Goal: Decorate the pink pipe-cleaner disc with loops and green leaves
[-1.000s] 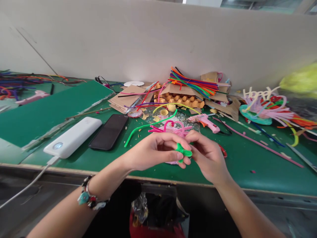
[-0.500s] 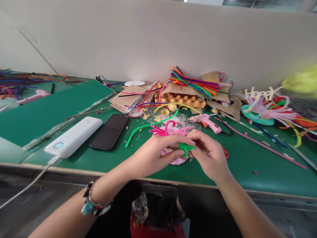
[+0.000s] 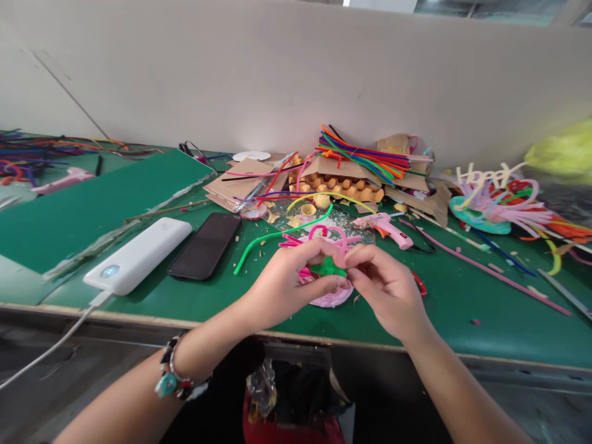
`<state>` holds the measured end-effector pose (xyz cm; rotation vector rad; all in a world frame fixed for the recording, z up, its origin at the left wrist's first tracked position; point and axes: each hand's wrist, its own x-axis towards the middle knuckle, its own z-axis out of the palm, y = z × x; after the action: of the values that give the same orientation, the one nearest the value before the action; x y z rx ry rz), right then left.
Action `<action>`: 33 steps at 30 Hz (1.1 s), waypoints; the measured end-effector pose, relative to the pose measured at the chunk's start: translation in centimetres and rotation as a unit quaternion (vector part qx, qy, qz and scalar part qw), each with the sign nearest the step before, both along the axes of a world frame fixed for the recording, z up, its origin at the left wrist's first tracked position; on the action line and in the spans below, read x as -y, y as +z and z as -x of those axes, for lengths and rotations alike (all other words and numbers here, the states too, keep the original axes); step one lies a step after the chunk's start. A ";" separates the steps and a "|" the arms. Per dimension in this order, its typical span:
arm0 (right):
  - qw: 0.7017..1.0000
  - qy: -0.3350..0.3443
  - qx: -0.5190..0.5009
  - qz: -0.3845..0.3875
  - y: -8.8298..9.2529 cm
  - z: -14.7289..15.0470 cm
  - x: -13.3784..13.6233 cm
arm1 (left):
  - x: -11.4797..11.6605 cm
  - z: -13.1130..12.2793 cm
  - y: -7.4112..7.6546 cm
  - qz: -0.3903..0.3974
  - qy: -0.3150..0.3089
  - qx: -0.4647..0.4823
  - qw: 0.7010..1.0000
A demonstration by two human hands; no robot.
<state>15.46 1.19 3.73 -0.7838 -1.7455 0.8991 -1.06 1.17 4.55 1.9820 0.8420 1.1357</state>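
Both my hands meet over the front of the green table (image 3: pixel 462 308). My left hand (image 3: pixel 289 280) and my right hand (image 3: pixel 386 290) pinch a small twisted piece of green pipe cleaner (image 3: pixel 328 268) between thumb and fingertips. Just behind and under it lies a pink pipe-cleaner shape (image 3: pixel 324 237) with a pale pink round piece (image 3: pixel 333 300) on the table. A long green pipe cleaner (image 3: pixel 272 237) lies to the left of my hands.
A white power bank (image 3: pixel 139 254) and a black phone (image 3: pixel 206 245) lie at left. A pink glue gun (image 3: pixel 386 226), cardboard with an egg tray (image 3: pixel 337 183), a bundle of coloured pipe cleaners (image 3: pixel 365 154) and a pink decoration (image 3: pixel 494 200) sit behind. A green sheet (image 3: pixel 87 206) covers the left.
My hands moved slightly away from me and up, turning the green piece between the fingers; it now shows less between the fingertips.
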 end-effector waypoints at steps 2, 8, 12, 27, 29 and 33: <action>1.000 -0.001 0.002 -0.004 0.0 0.0 0.2 | 0.0 -0.1 0.0 0.011 0.012 0.008 1.000; 1.000 -0.017 0.006 0.003 -0.1 0.1 0.3 | -0.1 0.1 0.1 0.012 0.009 0.040 0.999; 0.999 -0.037 0.013 0.016 -0.1 0.1 0.2 | -0.4 0.3 0.2 0.041 -0.024 0.063 0.997; 0.998 -0.046 -0.050 0.013 -0.3 0.3 0.4 | -0.5 -0.3 -0.2 0.353 -0.154 0.314 0.868; 0.996 -0.021 -0.073 0.038 -0.4 0.3 0.4 | -0.5 -0.4 -0.2 0.356 -0.170 0.330 0.857; 0.993 -0.005 -0.099 0.065 -0.3 0.5 0.8 | -0.3 -0.6 -0.1 0.344 -0.158 0.351 0.857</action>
<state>14.92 0.43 3.44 -0.7582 -1.5208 1.0554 -0.41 1.46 4.48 0.9496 0.4093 1.0449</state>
